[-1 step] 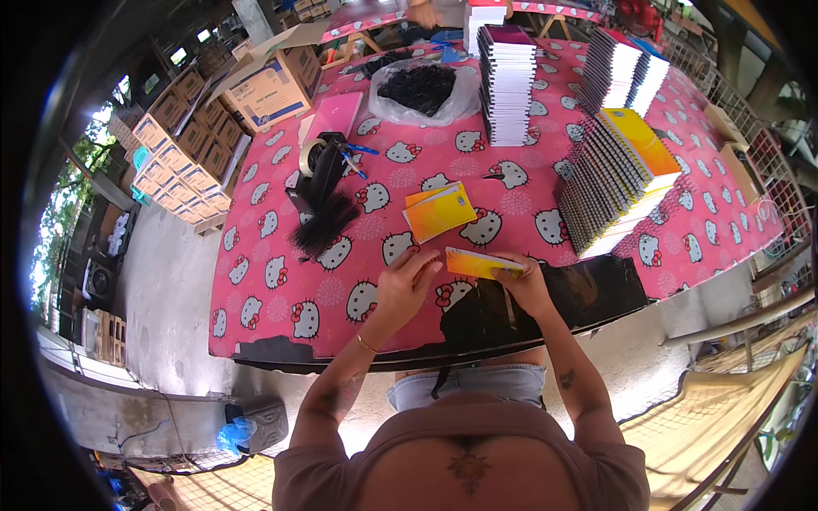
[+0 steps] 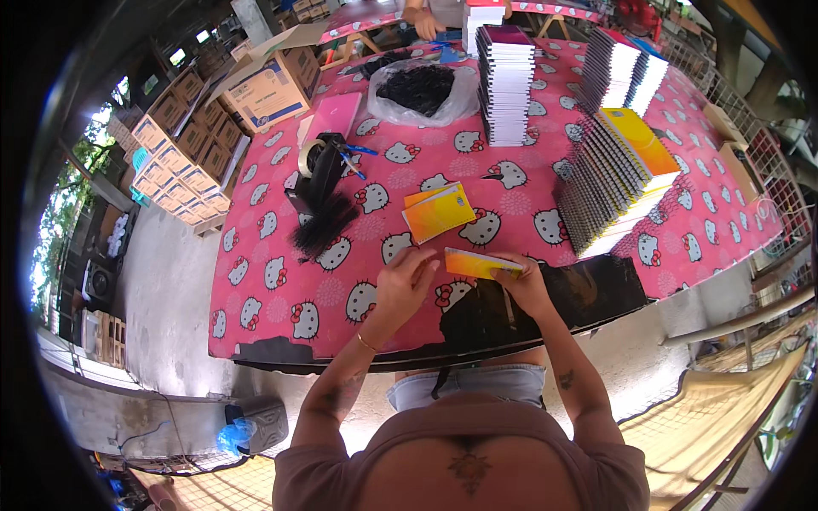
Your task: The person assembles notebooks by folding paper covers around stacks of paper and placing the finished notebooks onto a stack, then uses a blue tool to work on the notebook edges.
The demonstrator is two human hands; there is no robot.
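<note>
My right hand point(image 2: 530, 285) grips a small yellow-orange notebook point(image 2: 473, 264) by its right end, tilted above the table's front edge. Close to the notebook's left end is my left hand point(image 2: 406, 283), its fingers curled and pinched together. Whatever they hold, if anything, is too small to make out. Just beyond, two more yellow-orange notebooks point(image 2: 441, 213) lie overlapping on the pink patterned tablecloth point(image 2: 281, 315). Left of them rests a bundle of thin black strands point(image 2: 328, 228), fanned out at its near end.
Spiral-bound yellow notebooks point(image 2: 618, 183) stand stacked at right. Behind are a tall notebook stack point(image 2: 509, 89), more stacks point(image 2: 609, 72) and a clear bag of black material point(image 2: 417, 89). Tape point(image 2: 312, 158) and blue-handled cutters point(image 2: 356, 157) lie left. Cartons point(image 2: 273, 89) stand beyond; a co-worker's hand point(image 2: 423, 21) shows far off.
My left fingers have shifted very slightly beside the notebook. At the far table, the co-worker's hand has moved a little downward in view. The notebook in my right hand stays put.
</note>
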